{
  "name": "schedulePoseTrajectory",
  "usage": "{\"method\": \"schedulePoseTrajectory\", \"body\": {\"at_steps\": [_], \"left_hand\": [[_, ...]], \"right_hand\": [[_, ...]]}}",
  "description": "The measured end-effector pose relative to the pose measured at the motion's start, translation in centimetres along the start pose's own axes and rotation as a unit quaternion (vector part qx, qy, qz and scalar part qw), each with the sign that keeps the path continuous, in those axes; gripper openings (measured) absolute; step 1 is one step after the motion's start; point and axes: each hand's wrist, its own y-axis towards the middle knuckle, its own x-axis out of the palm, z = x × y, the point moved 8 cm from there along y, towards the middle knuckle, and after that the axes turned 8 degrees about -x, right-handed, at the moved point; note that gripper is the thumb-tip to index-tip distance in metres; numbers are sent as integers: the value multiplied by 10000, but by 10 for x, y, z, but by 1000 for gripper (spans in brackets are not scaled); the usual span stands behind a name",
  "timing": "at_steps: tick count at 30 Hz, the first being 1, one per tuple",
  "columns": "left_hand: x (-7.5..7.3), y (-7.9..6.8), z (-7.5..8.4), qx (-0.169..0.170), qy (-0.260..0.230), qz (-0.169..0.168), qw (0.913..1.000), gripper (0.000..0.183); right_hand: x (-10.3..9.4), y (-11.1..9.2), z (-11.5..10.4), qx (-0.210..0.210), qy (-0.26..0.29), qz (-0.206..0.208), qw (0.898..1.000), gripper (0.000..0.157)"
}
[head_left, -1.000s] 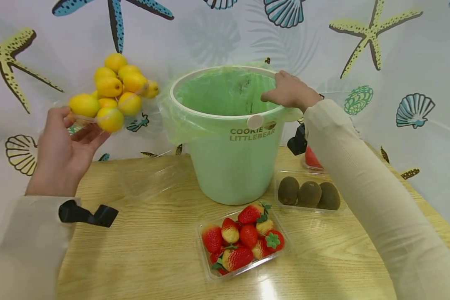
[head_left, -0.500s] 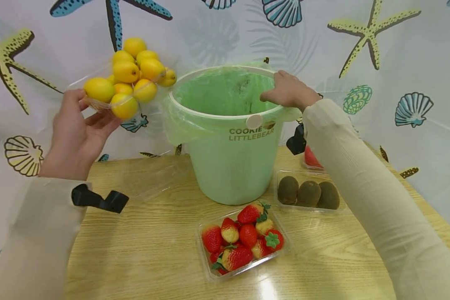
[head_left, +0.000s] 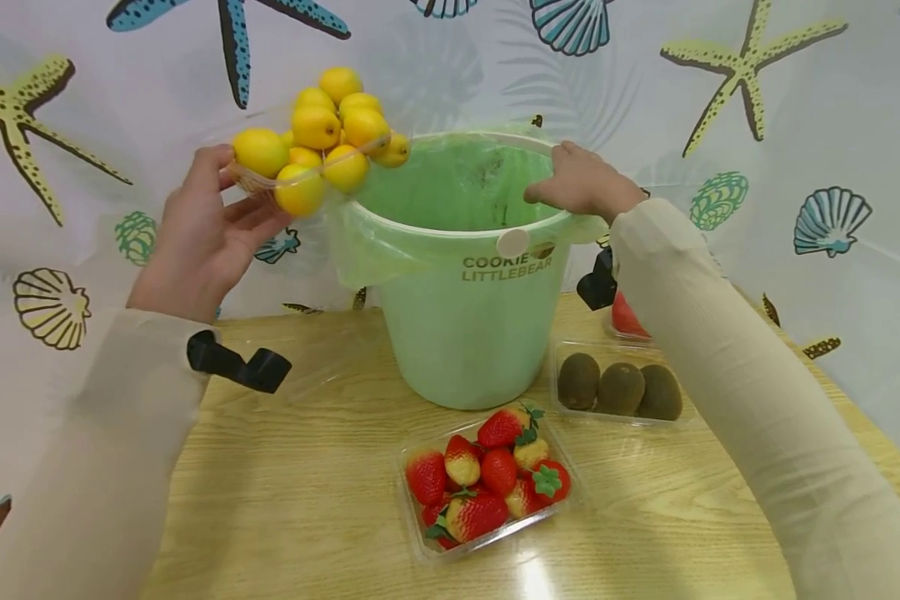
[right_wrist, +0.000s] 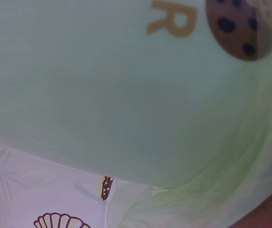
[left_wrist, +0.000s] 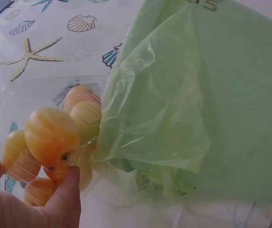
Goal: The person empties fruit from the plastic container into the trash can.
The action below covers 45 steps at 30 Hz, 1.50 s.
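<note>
My left hand [head_left: 210,237] holds up a clear plastic box [left_wrist: 13,102] heaped with yellow lemons [head_left: 317,127]. The box is tilted, and its right end overlaps the left rim of a pale green trash can [head_left: 468,333] in the head view. Seen from the left wrist, thumb and fingers lie at the box's underside, with the lemons showing through. A thin green bag [head_left: 378,250] lines the can and hangs over its rim. On the can's right rim, my right hand [head_left: 588,183] grips the edge, its thumb toward the opening; the right wrist view shows mostly the can's side.
In front of the can stands a clear box of strawberries [head_left: 487,483]. To its right lie three kiwis [head_left: 619,389] in another box, with a red fruit [head_left: 627,317] behind, partly covered by the right sleeve. An empty-looking clear box [head_left: 300,358] sits left of the can.
The left hand has carried the box of lemons rightward and slightly up, from well left of the can to its left rim. The right hand has stayed on the rim.
</note>
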Motion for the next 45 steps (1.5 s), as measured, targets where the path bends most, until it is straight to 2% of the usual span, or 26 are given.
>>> {"method": "schedulePoseTrajectory", "body": {"at_steps": [12,17,26,34,41,45], "left_hand": [[17,9,-8,-255,519,165,9982,50],[25,12,-10,-295,833,82,9961,51],[39,17,-13,-412,1481,2,9881,62],[50,21,-13,-441,2033,159,9780,63],[60,25,-11,-411,2851,237,9573,65],[66,27,-11,-389,3054,141,9513,64]], "right_hand": [[1,-1,0,38,-18,-49,10000,81],[0,-1,0,20,-39,-14,10000,81],[0,-2,-2,32,32,66,10000,80],[-1,-2,-1,-6,17,67,10000,79],[-2,-1,0,-7,37,135,9999,76],[-1,-1,-1,-62,74,152,9998,75]]}}
